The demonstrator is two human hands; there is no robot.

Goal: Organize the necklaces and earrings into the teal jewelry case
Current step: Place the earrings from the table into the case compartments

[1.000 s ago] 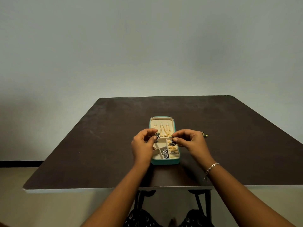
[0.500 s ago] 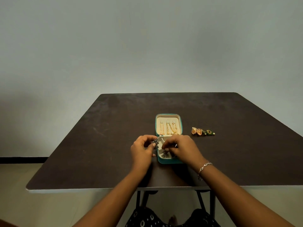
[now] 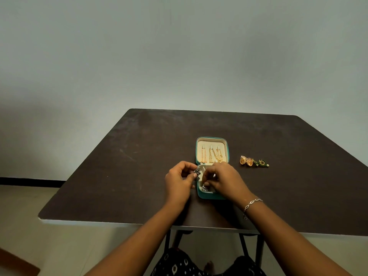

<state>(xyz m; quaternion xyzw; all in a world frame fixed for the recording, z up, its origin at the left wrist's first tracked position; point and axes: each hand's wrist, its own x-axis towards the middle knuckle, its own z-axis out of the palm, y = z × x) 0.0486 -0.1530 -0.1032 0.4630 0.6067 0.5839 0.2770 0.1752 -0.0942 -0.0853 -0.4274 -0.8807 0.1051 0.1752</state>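
Dips curled right hand (image 3: 223, 180) from above into near tray of open teal jewelry case (image 3: 211, 196); cannot tell if still pinching anything; holds dark silver beaded earring (image 3: 197, 173) pinched in left hand (image 3: 179, 182) beside tray, likely next in; leaves gold-and-green earrings (image 3: 253, 162) on dark brown tabletop (image 3: 139, 166).

The room is dim, with soft and even light. The wall (image 3: 179, 52) darkens toward the corners. The tabletop (image 3: 139, 166) is matte with no glare, and small jewelry looks slightly blurred.
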